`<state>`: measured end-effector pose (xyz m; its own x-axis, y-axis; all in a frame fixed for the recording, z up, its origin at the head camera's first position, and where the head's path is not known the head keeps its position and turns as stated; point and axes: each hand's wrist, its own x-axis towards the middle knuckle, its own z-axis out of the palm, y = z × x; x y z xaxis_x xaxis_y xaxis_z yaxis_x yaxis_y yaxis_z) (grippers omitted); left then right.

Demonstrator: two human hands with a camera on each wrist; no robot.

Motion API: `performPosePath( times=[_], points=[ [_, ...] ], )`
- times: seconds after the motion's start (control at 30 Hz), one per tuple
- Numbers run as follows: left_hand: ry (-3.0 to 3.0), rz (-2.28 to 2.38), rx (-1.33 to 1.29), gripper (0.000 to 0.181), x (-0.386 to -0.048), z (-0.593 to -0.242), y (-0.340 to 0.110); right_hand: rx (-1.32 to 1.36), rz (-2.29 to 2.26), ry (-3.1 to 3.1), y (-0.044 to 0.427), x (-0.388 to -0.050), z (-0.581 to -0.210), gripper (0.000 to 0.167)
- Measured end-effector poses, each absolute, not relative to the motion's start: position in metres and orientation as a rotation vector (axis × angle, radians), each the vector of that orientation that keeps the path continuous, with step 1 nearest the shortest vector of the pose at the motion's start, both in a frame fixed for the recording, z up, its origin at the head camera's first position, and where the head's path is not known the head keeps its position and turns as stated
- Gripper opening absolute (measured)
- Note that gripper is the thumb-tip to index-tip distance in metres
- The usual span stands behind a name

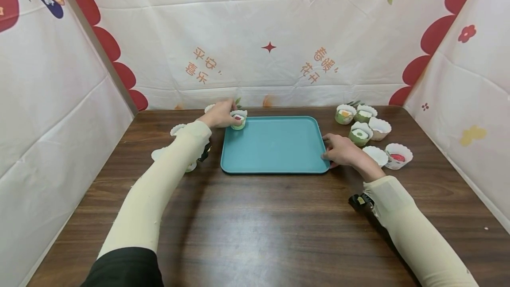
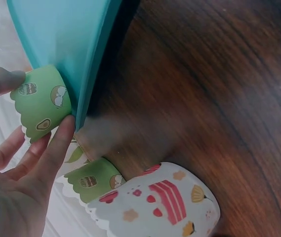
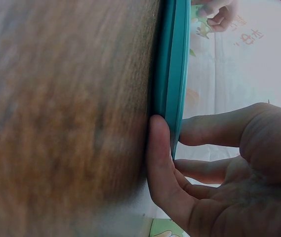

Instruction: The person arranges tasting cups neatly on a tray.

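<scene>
At the far left corner of a teal tray [image 1: 275, 145], my left hand [image 1: 219, 115] holds a green paper baking cup [image 1: 238, 124] with a scalloped rim. Thumb and fingers are on opposite sides of the green cup [image 2: 44, 101] in the left wrist view; something reddish shows inside it from the head view. Whether its base touches the tray I cannot tell. My right hand [image 1: 343, 150] grips the tray's right edge, and the right wrist view has digits on both faces of the tray rim [image 3: 174, 74].
Several paper cups stand right of the tray, among them a white one [image 1: 398, 156] with red inside and a green one [image 1: 360, 133]. More cups, such as a white printed cup [image 2: 167, 205], stand left of it, partly hidden by my left arm. A printed cloth [image 1: 247, 61] hangs behind.
</scene>
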<state>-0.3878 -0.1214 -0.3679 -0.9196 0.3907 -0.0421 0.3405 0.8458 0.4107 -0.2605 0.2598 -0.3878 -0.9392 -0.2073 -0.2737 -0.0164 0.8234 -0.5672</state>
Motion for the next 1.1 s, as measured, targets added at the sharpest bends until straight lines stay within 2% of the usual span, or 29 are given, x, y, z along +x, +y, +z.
performPosePath(
  times=[0.73,1.1],
  points=[
    [2.874,0.546,0.573,0.048,-0.3856,-0.3660,-0.1185,-0.163,-0.842,2.682,0.2590,-0.2598,-0.3889,0.067],
    [2.841,0.568,0.594,0.064,-0.3874,-0.3666,-0.1193,-0.172,-0.839,2.678,0.2579,-0.2587,-0.3874,0.067]
  ],
)
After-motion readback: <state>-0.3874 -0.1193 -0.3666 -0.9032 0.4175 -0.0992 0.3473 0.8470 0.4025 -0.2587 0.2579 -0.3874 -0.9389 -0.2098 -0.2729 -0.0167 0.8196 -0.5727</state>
